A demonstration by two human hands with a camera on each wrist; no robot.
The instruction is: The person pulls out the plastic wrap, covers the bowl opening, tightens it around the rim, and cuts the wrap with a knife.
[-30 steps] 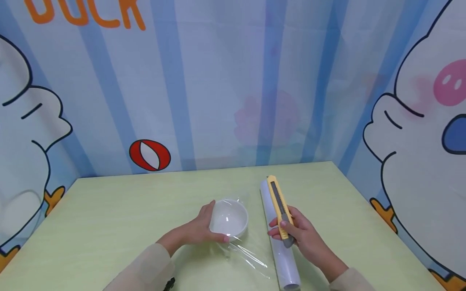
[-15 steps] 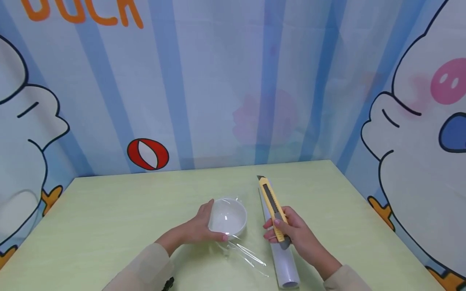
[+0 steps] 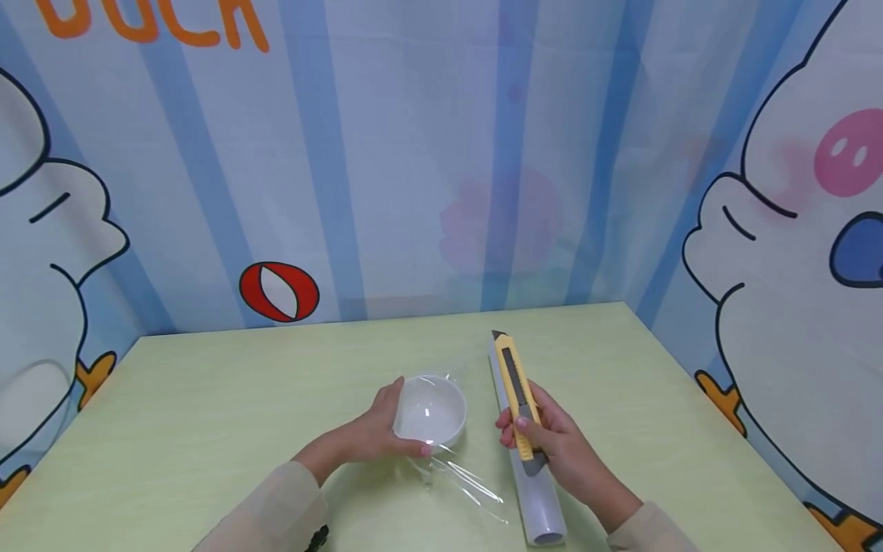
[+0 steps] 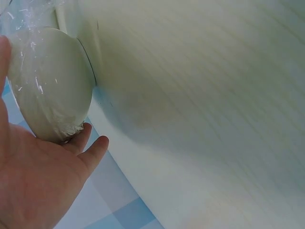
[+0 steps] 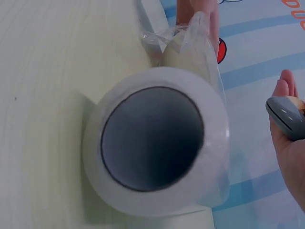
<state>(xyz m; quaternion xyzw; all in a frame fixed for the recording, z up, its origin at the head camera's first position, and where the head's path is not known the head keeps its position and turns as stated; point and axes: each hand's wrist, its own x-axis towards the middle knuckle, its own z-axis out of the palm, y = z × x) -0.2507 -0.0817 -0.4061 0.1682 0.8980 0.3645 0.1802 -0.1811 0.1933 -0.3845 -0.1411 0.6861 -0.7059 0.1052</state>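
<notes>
A white bowl [image 3: 433, 410] stands on the table under clear plastic film [image 3: 472, 484]. My left hand [image 3: 372, 431] grips the bowl's left side, thumb at the near rim and fingers round the far left. In the left wrist view the film lies crinkled against the bowl's wall [image 4: 57, 86]. My right hand [image 3: 569, 452] holds a yellow utility knife [image 3: 513, 372], its dark tip pointing away from me. Beneath the knife lies a long roll of plastic film [image 3: 538, 502]. The right wrist view shows the roll's hollow end [image 5: 217, 157] and the knife's grey butt [image 5: 288, 117].
The pale green table [image 3: 241, 406] reaches back to a blue striped cloth backdrop [image 3: 414, 153] with printed cartoon figures. Film stretches from the bowl toward the roll. Light sleeves [image 3: 269, 510] cover both forearms.
The right hand has shifted slightly left and away from me with the knife. A dark tip now shows at the knife's far end. The left hand stays on the bowl.
</notes>
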